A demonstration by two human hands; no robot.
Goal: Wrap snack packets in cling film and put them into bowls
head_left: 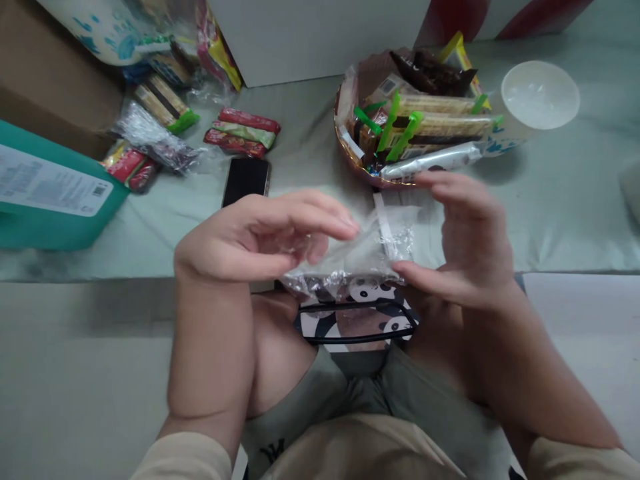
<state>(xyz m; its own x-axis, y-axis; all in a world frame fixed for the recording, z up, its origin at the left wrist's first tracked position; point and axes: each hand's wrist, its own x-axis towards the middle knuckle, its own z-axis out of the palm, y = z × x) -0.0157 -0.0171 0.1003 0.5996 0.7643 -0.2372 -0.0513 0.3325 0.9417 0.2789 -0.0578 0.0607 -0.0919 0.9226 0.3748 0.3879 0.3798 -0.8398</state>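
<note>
The left hand (pixel 240 233) curls at the left end of the clear plastic bag (pixel 350 263), grip indeterminate; the right hand (pixel 475 247) is wide opposite, likely to steady both ends.

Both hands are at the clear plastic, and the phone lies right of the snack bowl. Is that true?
Not quite: the head view shows the phone lying left of the snack bowl. The left hand and right hand are at the clear plastic.

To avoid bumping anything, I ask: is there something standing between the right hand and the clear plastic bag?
Nothing visible does; the right hand appears close beside the clear plastic bag, and the snack bowl is farther back.
</note>
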